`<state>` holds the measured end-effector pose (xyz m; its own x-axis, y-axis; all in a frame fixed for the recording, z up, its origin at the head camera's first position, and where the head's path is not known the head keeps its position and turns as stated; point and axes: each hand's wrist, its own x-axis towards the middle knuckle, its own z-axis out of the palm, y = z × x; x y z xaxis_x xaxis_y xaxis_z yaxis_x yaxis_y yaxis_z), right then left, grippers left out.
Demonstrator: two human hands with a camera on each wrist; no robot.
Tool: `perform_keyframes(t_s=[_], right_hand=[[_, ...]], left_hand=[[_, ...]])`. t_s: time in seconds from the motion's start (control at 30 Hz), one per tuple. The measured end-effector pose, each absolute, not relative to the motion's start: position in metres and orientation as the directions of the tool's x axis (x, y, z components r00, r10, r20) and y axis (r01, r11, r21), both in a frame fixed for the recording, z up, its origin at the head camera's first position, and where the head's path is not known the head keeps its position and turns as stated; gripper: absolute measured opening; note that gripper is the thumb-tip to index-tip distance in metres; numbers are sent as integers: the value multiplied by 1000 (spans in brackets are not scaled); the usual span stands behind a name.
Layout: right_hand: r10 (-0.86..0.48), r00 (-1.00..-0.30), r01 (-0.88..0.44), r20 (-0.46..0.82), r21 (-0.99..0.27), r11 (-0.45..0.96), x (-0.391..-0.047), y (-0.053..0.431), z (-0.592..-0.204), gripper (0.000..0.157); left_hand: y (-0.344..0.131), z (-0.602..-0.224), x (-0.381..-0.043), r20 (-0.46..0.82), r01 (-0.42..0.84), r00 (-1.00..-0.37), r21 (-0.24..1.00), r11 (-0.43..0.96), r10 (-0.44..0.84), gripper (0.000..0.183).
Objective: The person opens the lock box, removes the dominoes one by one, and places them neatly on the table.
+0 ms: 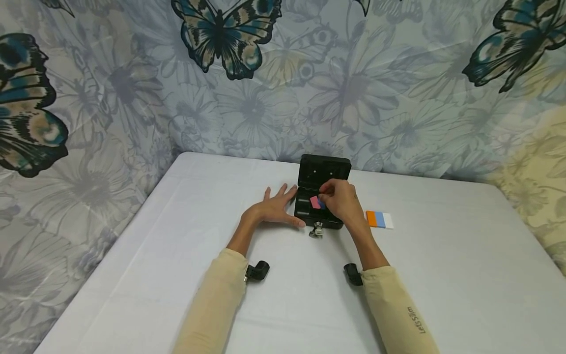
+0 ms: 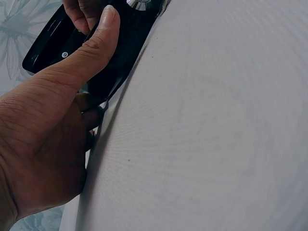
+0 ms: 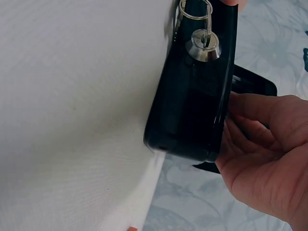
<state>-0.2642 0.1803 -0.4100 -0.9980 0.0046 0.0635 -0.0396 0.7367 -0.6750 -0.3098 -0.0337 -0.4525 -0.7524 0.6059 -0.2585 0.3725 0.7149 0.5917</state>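
Note:
A black cash box (image 1: pixel 302 216) stands with its lid (image 1: pixel 325 169) raised at the back. My right hand (image 1: pixel 342 199) reaches in over its right side, thumb and fingers pinched together at a pink and blue strip of sticky notes (image 1: pixel 315 202). In the right wrist view the box's front wall hides those fingertips. My left hand (image 1: pixel 276 207) is spread along the box's left side, thumb (image 2: pixel 107 19) lying at the near left corner. A round metal lock (image 3: pixel 204 45) sits on the front wall, with a key and ring (image 3: pixel 195 10) in it.
Right of the box, an orange, blue and white strip of sticky notes (image 1: pixel 379 220) lies on the white-covered table (image 1: pixel 442 275). Butterfly-patterned cloth (image 1: pixel 252 113) hangs behind the table and at the left. A black wrist camera (image 1: pixel 258 270) sticks out from the left sleeve.

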Motion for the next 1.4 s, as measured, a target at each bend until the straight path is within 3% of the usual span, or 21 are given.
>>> perform_keyframes(t_s=[0.7,1.4], right_hand=[[-73,-995,-95,61,-586,805,-262,175,-418,22],[-114,-992,-120,47,-593,797,-263,174,-419,30]], left_hand=[[-34,-452,-310,-255,384,-746,590,710,615,117],[-33,-451,-310,-254,388,-746,585,712,616,115]])
